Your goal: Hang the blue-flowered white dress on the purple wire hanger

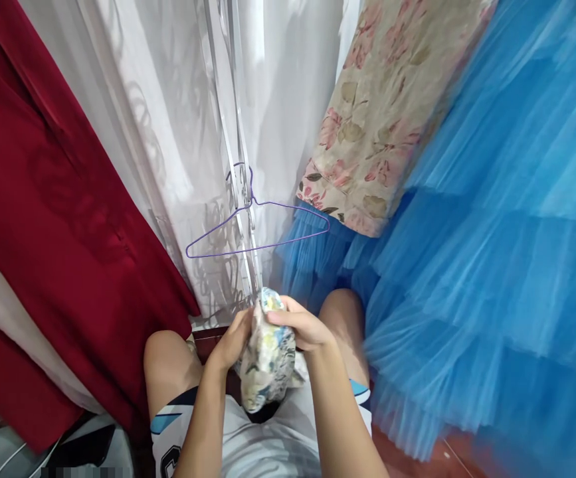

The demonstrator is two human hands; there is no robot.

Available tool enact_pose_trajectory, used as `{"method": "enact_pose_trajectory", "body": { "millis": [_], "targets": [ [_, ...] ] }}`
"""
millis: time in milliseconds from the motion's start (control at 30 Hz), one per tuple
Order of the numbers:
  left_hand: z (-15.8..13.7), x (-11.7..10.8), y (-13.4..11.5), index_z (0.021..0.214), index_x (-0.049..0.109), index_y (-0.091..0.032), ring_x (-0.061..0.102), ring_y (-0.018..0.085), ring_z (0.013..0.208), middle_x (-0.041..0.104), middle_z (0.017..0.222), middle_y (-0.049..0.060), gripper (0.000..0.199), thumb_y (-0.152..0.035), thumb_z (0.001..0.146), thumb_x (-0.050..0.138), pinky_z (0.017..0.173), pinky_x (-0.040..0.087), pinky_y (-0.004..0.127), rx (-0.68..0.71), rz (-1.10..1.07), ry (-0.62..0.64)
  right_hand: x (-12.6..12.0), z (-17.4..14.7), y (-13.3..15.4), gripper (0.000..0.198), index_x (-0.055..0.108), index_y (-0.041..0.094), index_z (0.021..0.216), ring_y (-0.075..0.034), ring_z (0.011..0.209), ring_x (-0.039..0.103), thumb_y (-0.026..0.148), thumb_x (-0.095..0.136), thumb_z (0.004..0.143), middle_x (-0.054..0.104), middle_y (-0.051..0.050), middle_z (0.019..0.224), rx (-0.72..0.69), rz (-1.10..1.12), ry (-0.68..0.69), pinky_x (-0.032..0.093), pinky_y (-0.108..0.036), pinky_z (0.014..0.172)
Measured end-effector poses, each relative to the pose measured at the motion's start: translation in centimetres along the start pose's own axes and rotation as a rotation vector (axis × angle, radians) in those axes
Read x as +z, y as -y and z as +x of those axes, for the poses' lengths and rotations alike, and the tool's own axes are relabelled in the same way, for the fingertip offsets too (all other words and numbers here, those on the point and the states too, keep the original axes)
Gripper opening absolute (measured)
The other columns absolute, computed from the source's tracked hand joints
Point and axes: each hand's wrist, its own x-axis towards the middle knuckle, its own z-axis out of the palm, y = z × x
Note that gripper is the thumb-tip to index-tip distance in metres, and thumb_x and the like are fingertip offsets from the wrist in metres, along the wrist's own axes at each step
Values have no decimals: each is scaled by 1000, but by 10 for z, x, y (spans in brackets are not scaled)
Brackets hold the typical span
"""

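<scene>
Between my knees, both hands grip a crumpled patterned cloth (270, 362) in white, yellow, blue and black. My left hand (232, 342) closes on its left edge, while my right hand (300, 322) pinches its upper right side with the thumb on top. The lower part of the cloth hangs loose over my lap. Just beyond my hands, a purple wire hanger (290, 245) hangs bare from white straps (232, 113) that run down toward the cloth. What kind of garment the cloth is, I cannot tell.
Dark red fabric (68, 186) hangs at the left, with white curtains (173, 119) behind. A floral dress (367, 139) and a blue layered tulle skirt (472, 285) hang at the right. A grey container (113, 441) with a dark flat object stands at lower left.
</scene>
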Motion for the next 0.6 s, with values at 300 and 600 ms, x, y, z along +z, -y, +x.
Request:
{"method": "enact_pose_trajectory", "body": {
  "millis": [300, 600],
  "targets": [
    [-13, -98, 21, 61, 69, -23, 63, 27, 85, 70, 76, 5, 29, -48, 75, 68, 102, 39, 43, 74, 889, 92, -25, -25, 32, 31, 68, 19, 74, -21, 53, 57, 49, 71, 67, 63, -6, 62, -278, -65, -479, 45, -32, 52],
    [36, -196, -82, 94, 72, -26, 51, 34, 122, 67, 120, 8, 29, -45, 73, 68, 113, 20, 52, 323, 1317, -142, -58, -9, 59, 18, 69, 14, 73, -10, 54, 44, 32, 71, 74, 56, 2, 59, -320, -754, -275, 31, -22, 51]
  ]
}}
